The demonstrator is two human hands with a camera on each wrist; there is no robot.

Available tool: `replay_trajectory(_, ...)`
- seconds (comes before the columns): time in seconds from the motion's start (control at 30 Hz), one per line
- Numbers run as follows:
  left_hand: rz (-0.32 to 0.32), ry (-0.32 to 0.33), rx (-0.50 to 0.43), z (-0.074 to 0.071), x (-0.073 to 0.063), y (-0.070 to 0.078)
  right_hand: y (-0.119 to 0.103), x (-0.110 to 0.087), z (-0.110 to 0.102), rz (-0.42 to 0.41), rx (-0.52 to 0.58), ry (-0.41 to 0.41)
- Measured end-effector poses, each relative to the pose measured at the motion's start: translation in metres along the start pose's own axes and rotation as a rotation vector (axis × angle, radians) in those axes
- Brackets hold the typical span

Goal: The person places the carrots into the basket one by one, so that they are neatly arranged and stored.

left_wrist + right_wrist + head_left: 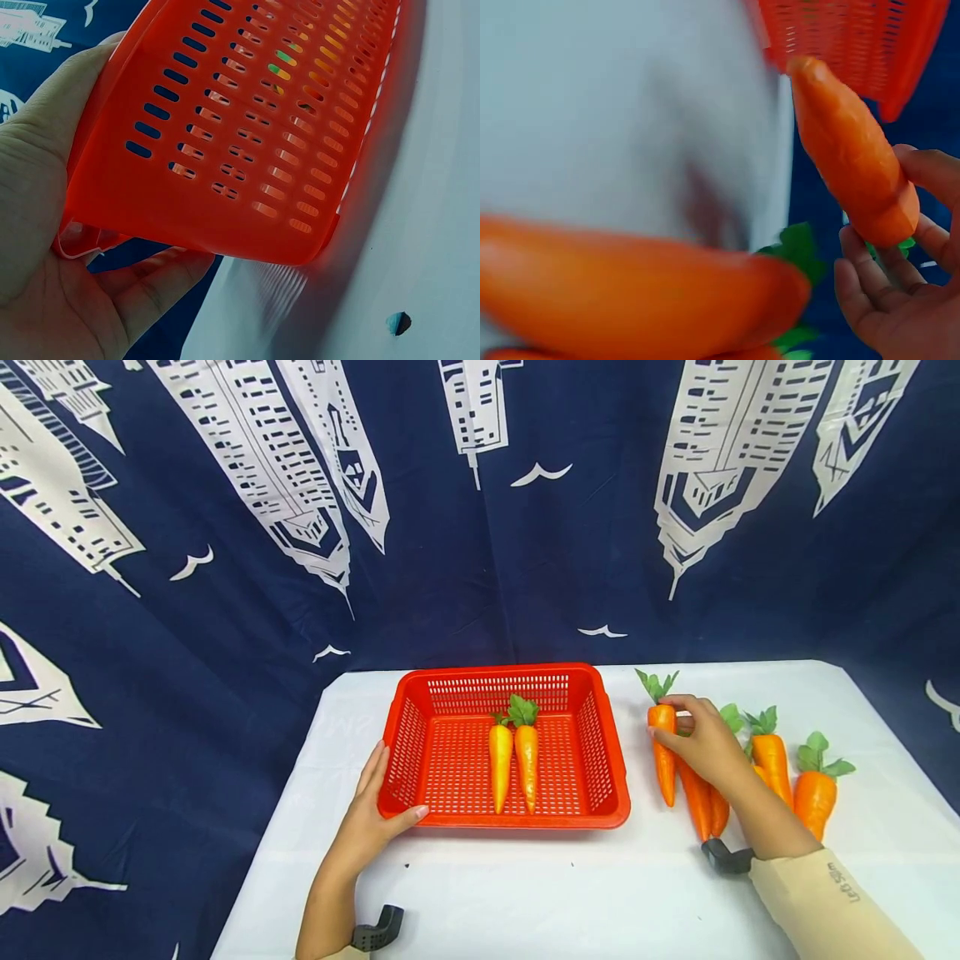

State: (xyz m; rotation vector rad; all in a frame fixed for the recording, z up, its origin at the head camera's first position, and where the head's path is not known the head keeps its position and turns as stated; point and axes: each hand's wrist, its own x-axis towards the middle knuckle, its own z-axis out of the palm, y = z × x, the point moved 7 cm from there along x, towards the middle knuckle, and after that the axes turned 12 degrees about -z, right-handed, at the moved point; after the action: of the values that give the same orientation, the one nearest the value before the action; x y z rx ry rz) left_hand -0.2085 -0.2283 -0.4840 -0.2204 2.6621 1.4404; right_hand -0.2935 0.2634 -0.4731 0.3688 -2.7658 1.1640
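Between thumb and fingers of my right hand (708, 743) is an orange carrot (663, 756) with green leaves, gripped near its leafy end. The right wrist view shows this carrot (851, 150) raised above the white table, its tip toward the basket. At the near left corner of a red plastic basket (510, 821), my left hand (366, 827) holds the rim, thumb along the front and fingers along the left side. Inside the basket lie a yellow-orange carrot (500, 768) and an orange carrot (527, 764), side by side, leaves pointing away.
Several more carrots lie right of the basket, including a long carrot (696, 797), one farther right (772, 760) and a thick carrot (815, 797); my right forearm partly covers the group. Behind the white table (517, 893) hangs a dark blue printed cloth (480, 585).
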Motion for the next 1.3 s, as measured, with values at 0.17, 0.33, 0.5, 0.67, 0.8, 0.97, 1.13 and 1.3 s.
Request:
replay_trajectory(0.17,0.0,0.001,0.0,0.001,0.0,0.0,-0.021,0.009,-0.01,0.018,0.098,-0.015)
replay_trajectory(0.33,-0.001,0.003,0.007,0.001,0.0,0.0,-0.043,0.015,-0.014,0.031,0.166,-0.034)
replay_trajectory(0.5,-0.011,0.003,0.012,0.0,-0.001,-0.001,-0.072,0.024,-0.017,-0.058,0.188,0.003)
replay_trajectory(0.67,-0.009,0.006,-0.004,-0.002,-0.002,-0.001,-0.095,0.034,-0.018,-0.105,0.189,0.037)
replay_trajectory(0.8,-0.004,0.0,-0.005,0.0,-0.001,0.0,-0.109,0.04,-0.017,-0.143,0.193,0.053)
replay_trajectory(0.97,-0.005,-0.002,0.014,0.001,0.0,0.0,-0.125,0.048,-0.012,-0.203,0.222,0.06)
replay_trajectory(1.13,-0.006,0.004,0.018,0.001,-0.001,0.0,-0.14,0.057,-0.002,-0.231,0.264,0.029)
replay_trajectory(1.3,0.005,0.007,0.005,-0.001,-0.001,0.001,-0.149,0.067,0.014,-0.244,0.278,-0.006)
